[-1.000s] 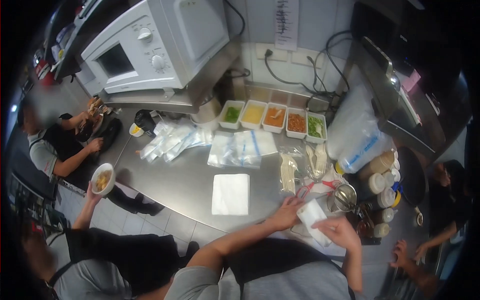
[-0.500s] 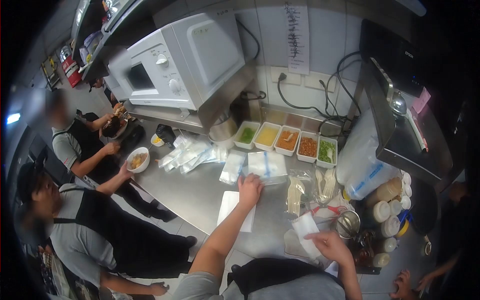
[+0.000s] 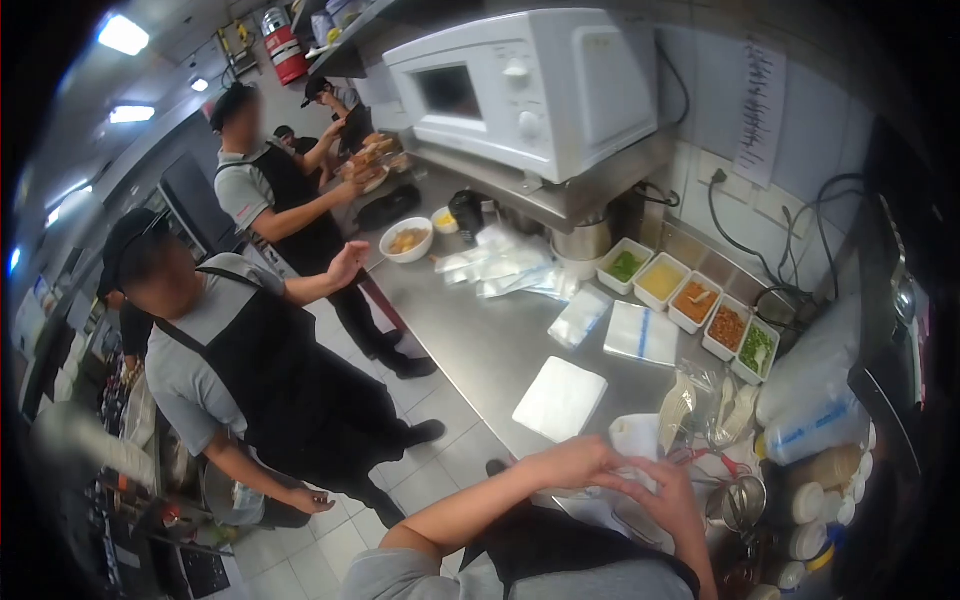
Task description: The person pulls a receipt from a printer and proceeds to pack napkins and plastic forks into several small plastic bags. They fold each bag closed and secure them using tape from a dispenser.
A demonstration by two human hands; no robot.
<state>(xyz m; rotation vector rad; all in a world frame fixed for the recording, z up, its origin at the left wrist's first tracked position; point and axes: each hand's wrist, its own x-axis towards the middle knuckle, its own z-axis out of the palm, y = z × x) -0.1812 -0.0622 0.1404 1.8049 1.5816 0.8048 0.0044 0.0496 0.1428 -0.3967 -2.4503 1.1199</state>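
My left hand (image 3: 583, 462) and my right hand (image 3: 668, 497) meet at the counter's front edge, fingers closed together. A small folded white paper (image 3: 636, 436) shows just behind the fingertips and appears pinched between them; my fingers hide its lower part. Just beyond my left hand, a stack of white paper napkins (image 3: 561, 398) lies flat. Farther back rest flat clear plastic bags with blue print (image 3: 641, 333). Pale disposable forks (image 3: 677, 412) and spoons (image 3: 737, 413) in clear wrap sit beyond my right hand.
Topping tubs (image 3: 697, 303) line the wall below a white microwave (image 3: 520, 95) on a shelf. A metal strainer (image 3: 742, 500) and lidded jars (image 3: 808, 540) are at right. A co-worker (image 3: 270, 370) stands at left near a white bowl of food (image 3: 406, 241).
My left hand has left the plastic bags and joined my right hand. The view has swung left. The nearby co-worker's hand has let go of the white bowl, which stands on the counter.
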